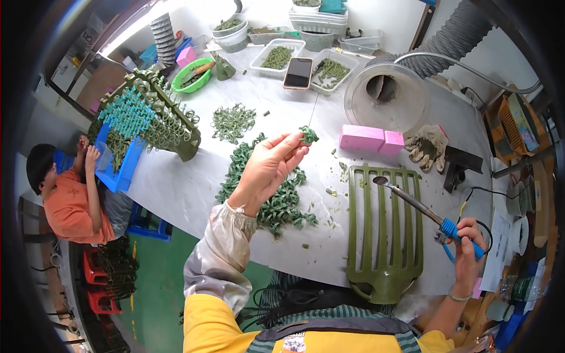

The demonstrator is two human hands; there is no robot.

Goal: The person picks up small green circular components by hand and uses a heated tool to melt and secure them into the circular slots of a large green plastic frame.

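My left hand (268,167) is raised over the table and pinches a small curly dark green piece (308,136) between thumb and fingertips. Below it lies a heap of similar dark green pieces (279,213). My right hand (468,250) is closed around the blue handle of a soldering iron-like tool (422,208) with a cord and a broad, flattened metal tip. That tip is above the upper part of an olive-green slotted frame (355,235), which lies flat with its cup-shaped end towards me. Whether the tip touches the frame I cannot tell.
Pink blocks (365,139), a stained glove (428,148) and a large hose funnel (359,94) stand beyond the frame. Farther back are a phone (298,73) and tubs of green bits (276,57). At left, a person (76,203) sits by a ring-covered green assembly (176,117).
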